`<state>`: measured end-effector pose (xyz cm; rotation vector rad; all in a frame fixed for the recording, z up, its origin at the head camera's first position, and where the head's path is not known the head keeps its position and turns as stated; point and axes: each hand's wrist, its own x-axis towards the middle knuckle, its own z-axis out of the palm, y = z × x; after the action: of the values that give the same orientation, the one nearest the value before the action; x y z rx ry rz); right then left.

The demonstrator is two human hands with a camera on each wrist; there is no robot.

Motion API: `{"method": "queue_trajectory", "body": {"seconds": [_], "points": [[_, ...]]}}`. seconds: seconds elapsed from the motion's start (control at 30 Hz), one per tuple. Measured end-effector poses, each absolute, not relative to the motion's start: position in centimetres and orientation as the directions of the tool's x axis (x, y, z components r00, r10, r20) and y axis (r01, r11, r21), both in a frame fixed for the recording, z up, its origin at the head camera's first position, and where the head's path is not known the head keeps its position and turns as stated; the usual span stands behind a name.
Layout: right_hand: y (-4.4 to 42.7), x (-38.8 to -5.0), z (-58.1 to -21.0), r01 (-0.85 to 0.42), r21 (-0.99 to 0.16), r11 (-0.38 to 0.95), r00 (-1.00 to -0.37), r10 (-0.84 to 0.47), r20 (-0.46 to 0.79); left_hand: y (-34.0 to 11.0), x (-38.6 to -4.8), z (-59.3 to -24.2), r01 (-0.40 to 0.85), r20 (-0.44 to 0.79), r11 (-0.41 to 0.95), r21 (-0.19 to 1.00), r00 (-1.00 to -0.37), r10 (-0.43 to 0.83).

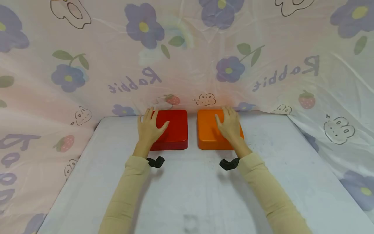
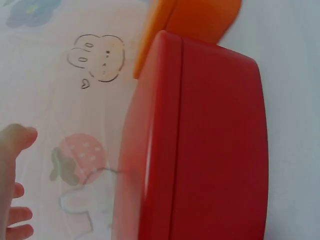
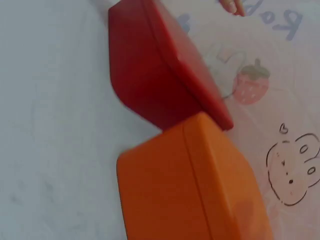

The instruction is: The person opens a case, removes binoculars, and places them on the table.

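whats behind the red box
Behind the red box, the head view shows a patterned sheet, with a strawberry print just above the box's far edge. Lower down, the box covers whatever is there, and the left hand hides a bit more.

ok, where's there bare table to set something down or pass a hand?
Bare white table: between the sleeves, also outward of the red box and orange box on either side. Crowded: the narrow strip between boxes, their back against or near the patterned sheet, and around the left hand and right hand.
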<state>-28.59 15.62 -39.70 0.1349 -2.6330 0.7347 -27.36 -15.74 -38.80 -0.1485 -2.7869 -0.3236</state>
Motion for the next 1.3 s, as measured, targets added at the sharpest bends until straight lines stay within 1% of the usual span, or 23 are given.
{"method": "queue_trajectory", "body": {"seconds": [0.1,0.23,0.3,0.4,0.47,0.6,0.8,0.87,1.0,1.1,1.2,1.3], "points": [[15.1,-27.9,-39.6,-0.236,-0.581,0.779,-0.909,0.035,0.416,-16.1,-26.9,-38.9,0.182,0.42,0.942,0.283,-0.906,0.048],[14.1,-26.7,-39.8,-0.274,-0.708,0.651,-0.904,0.077,0.421,-16.6,-26.3,-39.3,0.237,0.475,0.865,0.442,-0.88,-0.001],[13.4,-26.2,-40.1,-0.308,-0.743,0.595,-0.891,0.092,0.444,-16.9,-26.1,-39.7,0.27,0.501,0.817,0.509,-0.865,-0.027],[12.1,-25.5,-40.9,-0.363,-0.757,0.543,-0.868,0.099,0.487,-17.3,-25.7,-40.1,0.306,0.522,0.754,0.581,-0.851,-0.056],[11.2,-25.1,-41.3,-0.392,-0.758,0.522,-0.857,0.093,0.507,-17.6,-25.4,-40.4,0.309,0.515,0.719,0.622,-0.854,-0.078],[9.6,-24.7,-42.1,-0.419,-0.76,0.496,-0.849,0.083,0.523,-18.2,-25.0,-41.1,0.276,0.469,0.666,0.693,-0.874,-0.126],[7.4,-24.0,-43.3,-0.433,-0.798,0.42,-0.852,0.099,0.514,-18.7,-24.5,-42.1,0.254,0.436,0.601,0.758,-0.882,-0.177],[6.7,-23.8,-43.7,-0.42,-0.817,0.396,-0.869,0.085,0.488,-18.8,-24.4,-42.6,0.245,0.418,0.573,0.782,-0.888,-0.191],[5.3,-23.5,-44.5,-0.388,-0.855,0.343,-0.908,0.015,0.419,-19.0,-24.6,-43.5,0.206,0.365,0.531,0.822,-0.906,-0.213],[4.2,-23.6,-45.0,-0.373,-0.876,0.306,-0.923,-0.029,0.383,-19.2,-24.8,-44.0,0.183,0.34,0.51,0.841,-0.911,-0.233],[3.4,-23.7,-45.7,-0.355,-0.885,0.3,-0.931,-0.026,0.365,-19.4,-24.9,-44.3,0.163,0.314,0.486,0.858,-0.917,-0.246],[2.7,-24.0,-46.5,-0.329,-0.895,0.302,-0.938,0.007,0.347,-19.5,-25.0,-44.5,0.143,0.287,0.472,0.87,-0.925,-0.249]]}}
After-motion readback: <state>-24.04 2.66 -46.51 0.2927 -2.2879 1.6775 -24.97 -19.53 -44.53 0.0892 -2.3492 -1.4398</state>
